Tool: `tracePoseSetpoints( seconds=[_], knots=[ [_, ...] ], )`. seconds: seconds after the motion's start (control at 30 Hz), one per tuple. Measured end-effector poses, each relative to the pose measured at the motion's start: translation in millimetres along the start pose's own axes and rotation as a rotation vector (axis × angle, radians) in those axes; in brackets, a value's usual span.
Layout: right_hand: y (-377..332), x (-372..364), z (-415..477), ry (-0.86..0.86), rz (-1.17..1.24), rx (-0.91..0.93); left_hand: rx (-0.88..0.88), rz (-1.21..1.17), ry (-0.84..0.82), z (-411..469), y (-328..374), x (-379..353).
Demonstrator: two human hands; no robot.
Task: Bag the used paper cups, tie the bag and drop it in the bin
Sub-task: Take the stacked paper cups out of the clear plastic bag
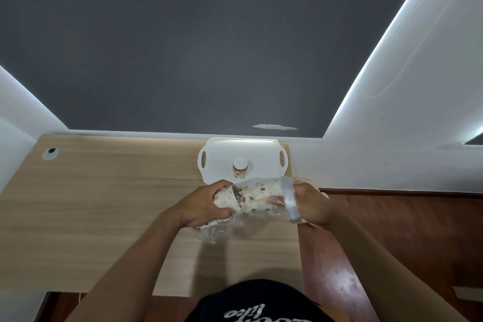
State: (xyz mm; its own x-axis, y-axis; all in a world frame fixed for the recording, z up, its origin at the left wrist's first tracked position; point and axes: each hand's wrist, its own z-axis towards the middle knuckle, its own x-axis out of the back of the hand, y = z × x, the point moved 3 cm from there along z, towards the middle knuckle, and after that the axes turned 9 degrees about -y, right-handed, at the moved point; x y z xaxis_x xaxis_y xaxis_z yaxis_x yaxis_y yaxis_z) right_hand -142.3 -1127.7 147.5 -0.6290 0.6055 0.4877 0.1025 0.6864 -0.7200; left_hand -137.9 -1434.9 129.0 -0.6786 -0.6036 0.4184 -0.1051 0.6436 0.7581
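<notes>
Holding a stack of paper cups (251,197) sideways in the air over the near right corner of the wooden desk (104,204), spotted brown on cream and sheathed in a clear plastic bag (217,232). Wrapping the left hand (206,204) round the left end of the stack, fingers curled over the top and closed snugly, gripping cups and film together. Closing the right hand (311,202) on the right end, fingers bent and pinching the bag at a grey band (291,201) crossing it; hiding the fingertips behind the film, so not showing how hard the pinch is. Letting the loose, crumpled part of the bag hang below the left hand, close over the desk; touching it or not, impossible to tell. Holding both hands level with each other, one at each end of the stack, wrists angling inward from bare forearms. Leaving a single cup (240,168) standing upside down on the white tray (243,145) at the desk's far edge, just beyond the hands and apart from them. Showing a round cable hole (51,153) at the desk's far left, reddish floor (392,230) to the right, and a black shirt (261,295) with white lettering at the bottom edge.
</notes>
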Motion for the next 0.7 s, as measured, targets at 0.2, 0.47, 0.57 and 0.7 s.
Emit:
tracePoseSetpoints(
  seconds=[0.2, 0.47, 0.57, 0.7],
  knots=[
    [4, 36, 2, -0.023, 0.128, -0.029, -0.023, 0.014, 0.027, 4, -1, 16],
    [23, 80, 7, 0.192, 0.479, -0.002, 0.094, -0.076, 0.219, -10, -51, 46],
    [26, 86, 12, 0.256, 0.623, 0.045, 0.150, -0.119, 0.344, -10, -67, 52],
    [21, 73, 25, 0.218, 0.597, 0.126, 0.206, -0.294, 0.491, 1, -68, 47]
  ],
)
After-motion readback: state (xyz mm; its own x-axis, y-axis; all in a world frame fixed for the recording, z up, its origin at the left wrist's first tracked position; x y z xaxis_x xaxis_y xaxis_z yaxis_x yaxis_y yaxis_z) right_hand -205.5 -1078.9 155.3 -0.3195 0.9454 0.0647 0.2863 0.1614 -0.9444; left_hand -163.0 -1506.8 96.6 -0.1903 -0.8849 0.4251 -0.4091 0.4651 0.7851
